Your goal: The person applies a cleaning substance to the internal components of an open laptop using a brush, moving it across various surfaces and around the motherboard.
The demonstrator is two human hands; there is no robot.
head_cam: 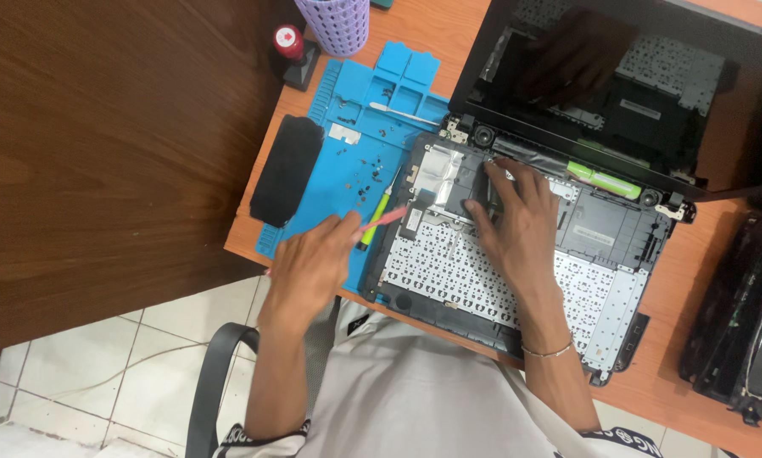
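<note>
In the head view, your left hand (pixel 313 263) is closed on a thin pink tool (pixel 387 219), whose tip touches the left edge of the opened laptop (pixel 516 254), and your right hand (pixel 516 225) lies flat with spread fingers on the laptop's inner frame, gripping nothing. The laptop lies on the desk (pixel 695 373), just right of the blue mat (pixel 347 170). I judge the frame stiff but the exposed parts fragile, so hold it by the solid edges.

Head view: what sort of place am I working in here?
Most likely an electronics repair bench. An opened laptop lies on the desk with its insides bare, a blue repair mat beside it holds loose screws, and the left hand holds a pink tool.
</note>
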